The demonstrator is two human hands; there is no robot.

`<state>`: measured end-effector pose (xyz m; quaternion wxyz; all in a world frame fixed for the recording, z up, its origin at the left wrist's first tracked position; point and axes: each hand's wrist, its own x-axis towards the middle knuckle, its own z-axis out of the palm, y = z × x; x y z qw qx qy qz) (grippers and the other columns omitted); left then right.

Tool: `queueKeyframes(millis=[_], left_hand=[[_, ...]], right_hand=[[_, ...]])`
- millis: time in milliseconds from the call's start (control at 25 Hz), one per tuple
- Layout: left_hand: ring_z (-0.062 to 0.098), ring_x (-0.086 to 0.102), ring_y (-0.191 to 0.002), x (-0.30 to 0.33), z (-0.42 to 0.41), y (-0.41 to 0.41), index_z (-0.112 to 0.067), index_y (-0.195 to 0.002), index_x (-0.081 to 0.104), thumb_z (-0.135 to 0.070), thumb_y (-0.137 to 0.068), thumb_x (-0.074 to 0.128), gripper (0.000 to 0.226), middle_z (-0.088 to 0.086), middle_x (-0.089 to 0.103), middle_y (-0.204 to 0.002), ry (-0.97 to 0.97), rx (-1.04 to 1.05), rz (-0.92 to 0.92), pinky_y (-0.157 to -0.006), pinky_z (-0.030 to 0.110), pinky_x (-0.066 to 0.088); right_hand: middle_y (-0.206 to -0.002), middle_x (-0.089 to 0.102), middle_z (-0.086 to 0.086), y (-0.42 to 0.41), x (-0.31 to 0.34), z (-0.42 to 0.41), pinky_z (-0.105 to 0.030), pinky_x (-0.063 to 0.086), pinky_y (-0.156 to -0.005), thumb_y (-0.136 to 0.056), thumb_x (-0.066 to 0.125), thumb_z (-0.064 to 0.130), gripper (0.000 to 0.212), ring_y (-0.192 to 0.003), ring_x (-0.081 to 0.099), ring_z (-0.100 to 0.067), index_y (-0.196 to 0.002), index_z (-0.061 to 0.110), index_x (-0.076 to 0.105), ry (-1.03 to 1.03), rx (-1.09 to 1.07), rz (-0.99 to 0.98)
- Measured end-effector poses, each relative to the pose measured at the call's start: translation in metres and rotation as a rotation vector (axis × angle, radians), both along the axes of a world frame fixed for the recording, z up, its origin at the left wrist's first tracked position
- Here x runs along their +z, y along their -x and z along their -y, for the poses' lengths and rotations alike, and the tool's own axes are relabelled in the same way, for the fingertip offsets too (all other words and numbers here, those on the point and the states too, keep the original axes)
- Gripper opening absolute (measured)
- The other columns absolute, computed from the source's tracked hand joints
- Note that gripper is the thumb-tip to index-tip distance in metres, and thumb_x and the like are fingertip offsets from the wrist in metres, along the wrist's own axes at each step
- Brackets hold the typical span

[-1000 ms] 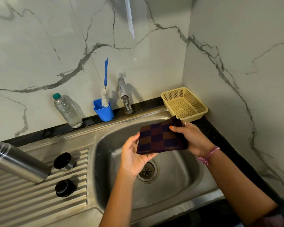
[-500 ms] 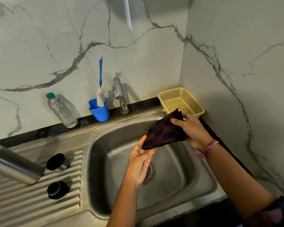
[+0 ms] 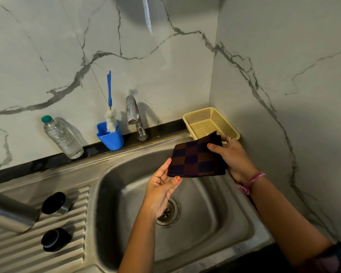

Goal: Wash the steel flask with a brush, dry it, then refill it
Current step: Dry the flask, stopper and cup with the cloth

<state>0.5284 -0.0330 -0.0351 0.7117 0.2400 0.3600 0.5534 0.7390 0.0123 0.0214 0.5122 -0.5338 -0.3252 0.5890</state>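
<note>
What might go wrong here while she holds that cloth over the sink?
The checked cloth is gripped only by the right hand; the open left hand just touches its edge, so it might drop into the sink basin. The steel flask lies on its side on the ribbed drainboard and may roll.

I log the cloth [image 3: 197,157] as a check of dark navy and brown squares. Flask [image 3: 9,212]: plain brushed silver steel; its two caps [image 3: 54,202] are black, one rimmed in silver. Brush [image 3: 109,107]: blue handle, white bristles, in a blue cup [image 3: 110,137]. Bottle [image 3: 62,137]: clear, teal-green cap. Basket [image 3: 211,123]: pale yellow mesh. Walls [image 3: 165,75]: white marble, grey veins. Sink [image 3: 195,213]: grey steel, black counter strip behind. I note orange nail polish on the left hand [image 3: 161,192] and right hand [image 3: 232,158], pink thread at the right wrist
</note>
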Motion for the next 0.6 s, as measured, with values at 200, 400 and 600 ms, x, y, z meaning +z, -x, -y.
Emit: queueKeyframes(millis=[200, 400, 600], left_hand=[[0.021, 0.071, -0.092, 0.012, -0.036, -0.008, -0.008, -0.125, 0.059, 0.021, -0.084, 0.052, 0.050, 0.016, 0.070, -0.107, 0.035, 0.045, -0.024, -0.084, 0.032, 0.059], [0.022, 0.068, -0.081, 0.024, -0.089, -0.045, -0.013, -0.102, 0.049, 0.011, -0.091, 0.053, 0.027, 0.016, 0.067, -0.091, 0.189, 0.215, 0.150, -0.072, 0.030, 0.061], [0.013, 0.063, -0.066, 0.028, -0.136, -0.072, -0.011, -0.090, 0.059, 0.010, -0.095, 0.045, 0.026, 0.009, 0.063, -0.080, 0.208, 0.257, 0.066, -0.059, 0.020, 0.057]], right_hand=[[-0.111, 0.065, -0.008, -0.017, -0.008, -0.007, -0.034, 0.060, -0.066, -0.086, 0.062, -0.005, 0.050, -0.091, 0.068, -0.018, -0.115, 0.032, 0.045, -0.107, -0.040, 0.132], [-0.121, 0.057, -0.003, -0.028, -0.012, -0.024, -0.048, 0.060, -0.066, -0.089, 0.063, 0.006, 0.032, -0.101, 0.064, -0.026, -0.098, 0.036, 0.054, -0.215, -0.041, 0.385], [-0.115, 0.056, 0.004, -0.043, -0.016, -0.048, -0.039, 0.060, -0.056, -0.088, 0.067, 0.017, 0.015, -0.091, 0.066, -0.021, -0.098, 0.026, 0.059, -0.208, -0.075, 0.615]])
